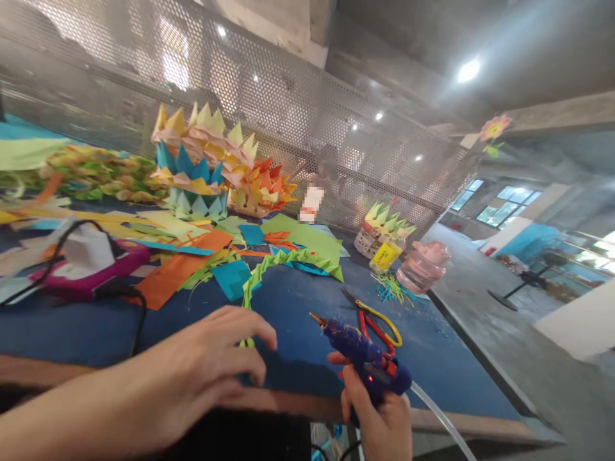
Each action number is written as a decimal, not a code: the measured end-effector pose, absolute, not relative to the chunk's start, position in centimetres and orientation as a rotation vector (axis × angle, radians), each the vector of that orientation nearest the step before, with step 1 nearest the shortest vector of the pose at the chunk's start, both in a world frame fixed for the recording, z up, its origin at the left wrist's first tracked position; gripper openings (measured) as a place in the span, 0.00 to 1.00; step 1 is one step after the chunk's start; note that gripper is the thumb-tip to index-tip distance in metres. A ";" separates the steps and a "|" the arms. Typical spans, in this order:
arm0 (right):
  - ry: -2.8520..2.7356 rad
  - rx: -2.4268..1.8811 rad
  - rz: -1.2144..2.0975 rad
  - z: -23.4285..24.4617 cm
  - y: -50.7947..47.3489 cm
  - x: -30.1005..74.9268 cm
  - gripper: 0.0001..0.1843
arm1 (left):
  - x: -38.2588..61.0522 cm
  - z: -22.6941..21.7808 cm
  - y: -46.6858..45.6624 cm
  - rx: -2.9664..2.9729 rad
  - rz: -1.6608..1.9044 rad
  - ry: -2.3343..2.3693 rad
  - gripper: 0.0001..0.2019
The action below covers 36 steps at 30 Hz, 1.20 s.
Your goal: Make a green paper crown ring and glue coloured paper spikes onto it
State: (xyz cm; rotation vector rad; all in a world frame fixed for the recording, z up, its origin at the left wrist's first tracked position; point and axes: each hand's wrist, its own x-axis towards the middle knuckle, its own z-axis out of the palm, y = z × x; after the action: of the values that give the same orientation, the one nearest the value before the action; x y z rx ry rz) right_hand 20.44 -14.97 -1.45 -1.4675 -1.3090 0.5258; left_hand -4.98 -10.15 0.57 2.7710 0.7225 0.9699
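Observation:
My right hand (379, 419) is wrapped round the grip of a blue hot glue gun (364, 355), nozzle pointing up and left, a clear glue stick trailing from its back. My left hand (206, 368) hovers low over the blue table (298, 320) near the front edge, fingers slightly curled and apart, holding nothing. Its fingertips are right by the near end of a long chain of folded green paper triangles (288, 262) that runs away across the table.
Red and yellow scissors (379, 323) lie behind the glue gun. Stacked folded-paper crowns (202, 160) and loose coloured sheets (182, 269) fill the back left. A magenta object with black cable (91, 275) sits left. A yellow-labelled bottle (385, 256) and pink jar (423, 266) stand right.

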 end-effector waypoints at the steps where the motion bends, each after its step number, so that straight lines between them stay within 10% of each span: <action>1: -1.314 -1.461 0.549 -1.3 -15.0 20.5 0.19 | -6.0 0.7 -9.2 2.765 0.865 0.714 0.14; 36: -1.789 -1.464 0.455 -0.1 -12.3 23.5 0.14 | -0.4 -0.2 -3.1 2.908 1.109 0.638 0.10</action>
State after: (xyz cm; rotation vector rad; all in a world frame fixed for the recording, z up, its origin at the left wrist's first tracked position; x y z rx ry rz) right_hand 23.46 -12.28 -0.09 -1.4645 -1.7892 0.4551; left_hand -0.45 -3.09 -0.18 2.9079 0.6382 1.1086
